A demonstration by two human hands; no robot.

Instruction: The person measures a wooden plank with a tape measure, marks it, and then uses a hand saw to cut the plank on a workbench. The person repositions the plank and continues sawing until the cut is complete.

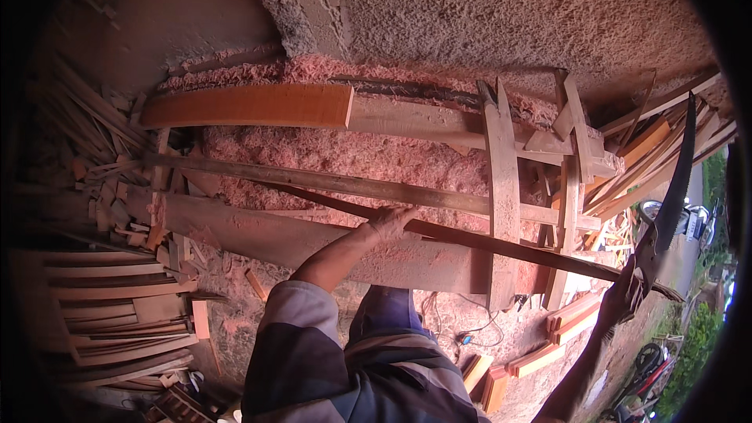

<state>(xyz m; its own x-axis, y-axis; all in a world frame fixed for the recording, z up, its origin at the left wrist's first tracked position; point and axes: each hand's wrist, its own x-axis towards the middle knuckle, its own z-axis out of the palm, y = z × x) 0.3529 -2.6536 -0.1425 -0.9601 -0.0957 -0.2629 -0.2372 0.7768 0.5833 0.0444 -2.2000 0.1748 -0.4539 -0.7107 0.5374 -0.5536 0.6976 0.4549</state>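
A long, narrow dark-brown wooden strip [509, 247] runs slantwise across the bench, its right end sticking out past the crosspieces. Near the strip's middle, my left hand [390, 223] is closed over it from above. My right hand [624, 295], in shadow, is at the far right beside the overhanging end. It grips a handsaw [678, 180] by the handle, with the toothed blade pointing up and away. Whether the saw's teeth touch the strip cannot be made out. Just beyond, a paler wooden bar [337, 180] lies along the bench.
An orange-brown board [251, 106] rests on the bench's far beam. Upright crosspieces [501, 196] stand on the bench's right side. Pinkish shavings [352, 153] fill the gap between the beams. Stacked slats [117, 290] are at left; cut blocks [536, 360] and a cable [489, 333] lie on the ground.
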